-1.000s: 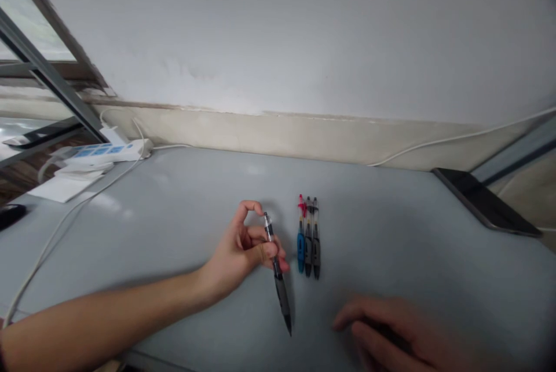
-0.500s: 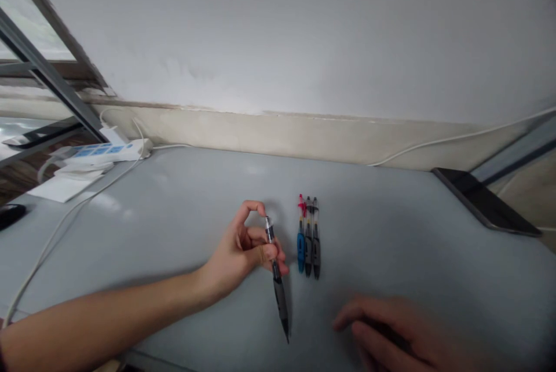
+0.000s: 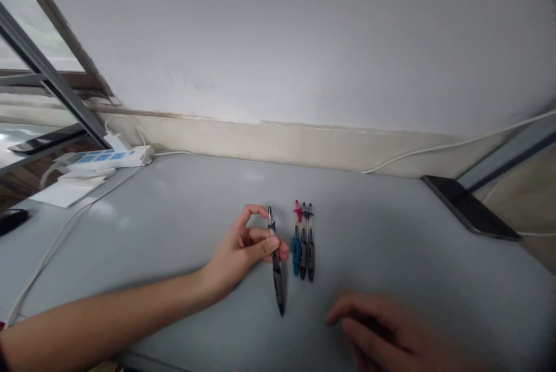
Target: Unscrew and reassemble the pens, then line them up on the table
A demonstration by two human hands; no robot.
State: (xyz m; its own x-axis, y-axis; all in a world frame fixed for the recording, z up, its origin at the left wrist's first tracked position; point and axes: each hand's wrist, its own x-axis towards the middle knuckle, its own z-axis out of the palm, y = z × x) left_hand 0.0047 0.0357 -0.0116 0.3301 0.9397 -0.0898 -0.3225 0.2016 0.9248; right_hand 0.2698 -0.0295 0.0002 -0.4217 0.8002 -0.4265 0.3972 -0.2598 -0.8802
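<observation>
My left hand (image 3: 243, 250) pinches a black-and-clear click pen (image 3: 277, 276) between thumb and fingers. The pen slants with its tip toward me, and no writing point shows. Beside the raised push button, the bent index finger stays close to the pen's top. Just right of this hand, three pens lie side by side: a blue-gripped pen (image 3: 296, 256) with a red clip, a dark-gripped pen (image 3: 303, 256) and another dark-gripped pen (image 3: 311, 259). My right hand (image 3: 382, 325), slightly blurred, rests at the lower right, fingers loosely curled and apart, holding nothing visible.
The grey table (image 3: 195, 198) meets a pale wall (image 3: 282, 42). At the left are a power strip (image 3: 108, 157), a white cable (image 3: 65, 224), white papers (image 3: 65, 192) and part of a black object (image 3: 13, 220). A dark flat device (image 3: 469, 207) lies at the right.
My left index finger has come off the pen's push button, which now stands up, and the pen's tip has moved up. The view has shifted slightly; the right hand stays apart.
</observation>
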